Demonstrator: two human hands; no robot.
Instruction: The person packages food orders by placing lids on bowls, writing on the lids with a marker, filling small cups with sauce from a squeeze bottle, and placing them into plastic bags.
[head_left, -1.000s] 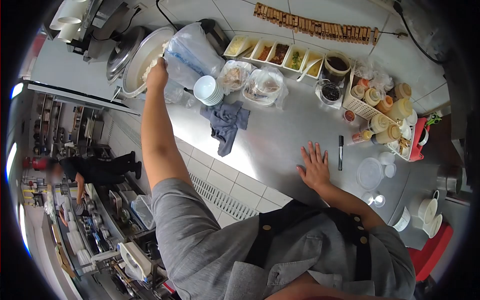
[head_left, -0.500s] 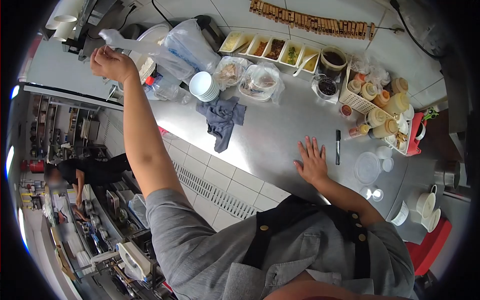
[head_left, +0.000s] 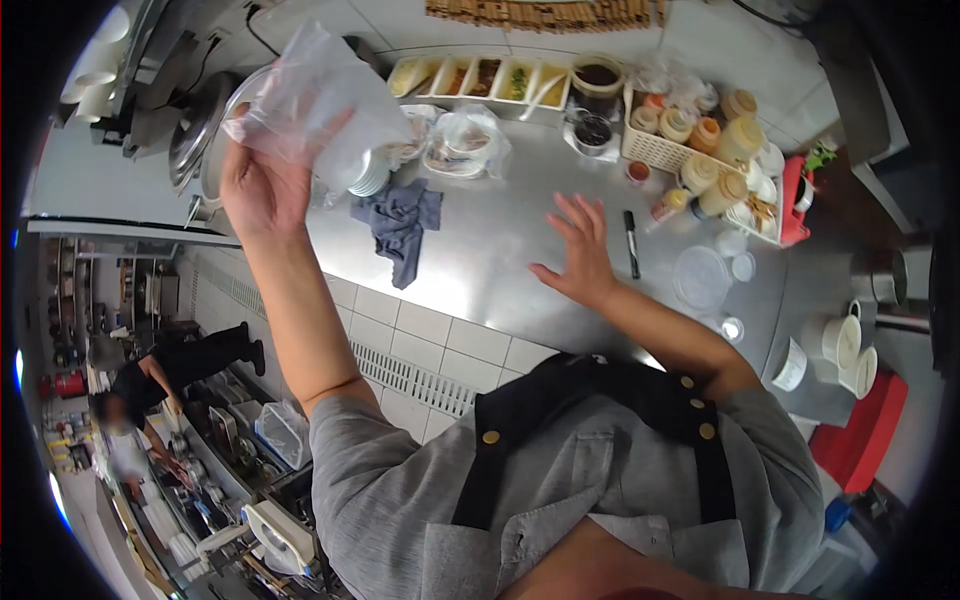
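A thin clear plastic bag (head_left: 325, 105) is pinched in my left hand (head_left: 268, 190), raised over the left part of the steel counter. The bag hangs open and loose across my fingers and hides some of them. Behind it are a stack of white bowls (head_left: 370, 176), partly covered, and a crumpled grey-blue cloth (head_left: 400, 222). My right hand (head_left: 585, 250) is over the middle of the counter with its fingers spread, holding nothing. Nearest to it lies a black marker (head_left: 631, 244).
White sauce trays (head_left: 518, 85) line the wall beside a dark sauce tub (head_left: 598, 82). A basket of squeeze bottles (head_left: 655, 150) stands at the right, with a clear lid (head_left: 702, 278) in front. Bagged food (head_left: 466, 142) sits at the back. Another person (head_left: 165, 375) works at the far left.
My left hand has moved right and closer with the plastic bag, which is now spread out before the bowls. My right hand has lifted off the counter. The camera view has shifted.
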